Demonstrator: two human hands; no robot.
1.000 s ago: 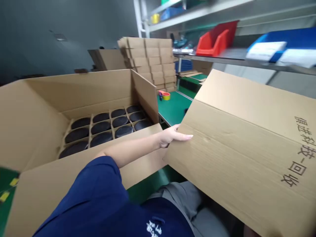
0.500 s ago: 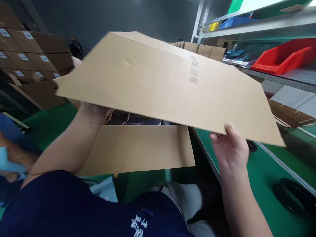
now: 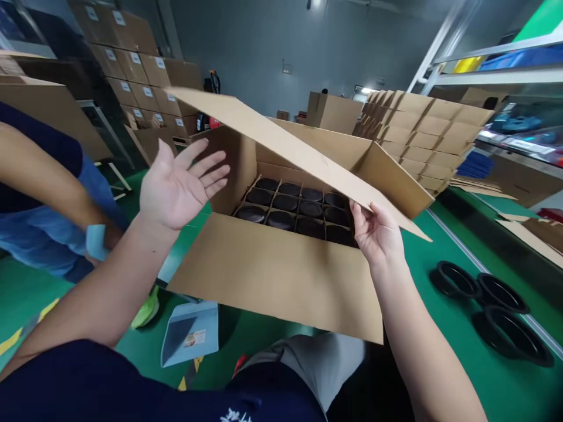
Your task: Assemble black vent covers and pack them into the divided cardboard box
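My right hand (image 3: 377, 231) pinches the near edge of a flat cardboard sheet (image 3: 303, 153), which tilts over an open cardboard box (image 3: 281, 275). Palm up and fingers spread, my left hand (image 3: 182, 181) is apart from the sheet, left of the box. Inside the box, round black items (image 3: 281, 220) sit in rows, parted by a cardboard divider grid. The box's near flap hangs outward toward me. Part of the box's right interior and far side is hidden behind the sheet.
Several black ring-like parts (image 3: 501, 293) lie on the green worktop (image 3: 444, 357) at right. Stacked folded cardboard (image 3: 426, 132) stands behind. Sealed cartons (image 3: 145, 76) are piled back left. A co-worker's arm (image 3: 48, 176) is at far left, and a blue dustpan (image 3: 191, 334) lies on the floor.
The sheet has tipped from facing me to lying slanted over the box. My left hand has come off it and opened. The view has shifted, uncovering the rows of black items.
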